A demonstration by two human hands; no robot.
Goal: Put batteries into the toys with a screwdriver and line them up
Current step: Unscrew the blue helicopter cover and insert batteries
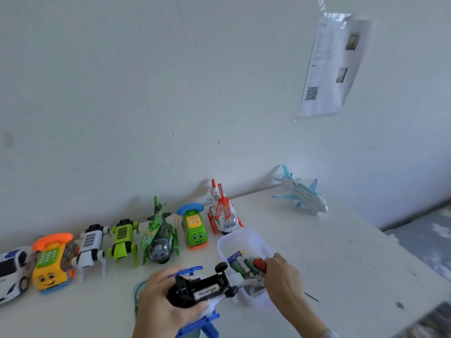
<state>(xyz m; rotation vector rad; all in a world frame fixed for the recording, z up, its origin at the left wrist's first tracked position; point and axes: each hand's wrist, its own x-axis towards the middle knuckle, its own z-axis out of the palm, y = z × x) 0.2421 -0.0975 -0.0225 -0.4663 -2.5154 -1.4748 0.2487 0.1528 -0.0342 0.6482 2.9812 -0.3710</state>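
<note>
My left hand [161, 301] grips an upturned blue and white toy plane [202, 289] above the table. Its black underside faces up, with a white Heybright battery [207, 291] in the open compartment. My right hand [283, 276] reaches into a white plastic tray [244, 242] of several batteries [241, 263], its fingertips at a red-handled object, probably the screwdriver [260, 263]. Whether the fingers grip it is hidden. A row of toys stands along the wall: a white car [12, 272], yellow phone [52, 262], white robot dog [91, 247], green robot dog [123, 240], green helicopter [158, 235], green phone [195, 228], red helicopter [223, 211].
A light blue and white airliner toy [302, 193] stands apart at the back right of the white table [329, 252]. A thin dark stick [312, 297] lies right of my right hand. The table's right edge drops to a grey floor. A paper sheet [329, 67] is taped to the wall.
</note>
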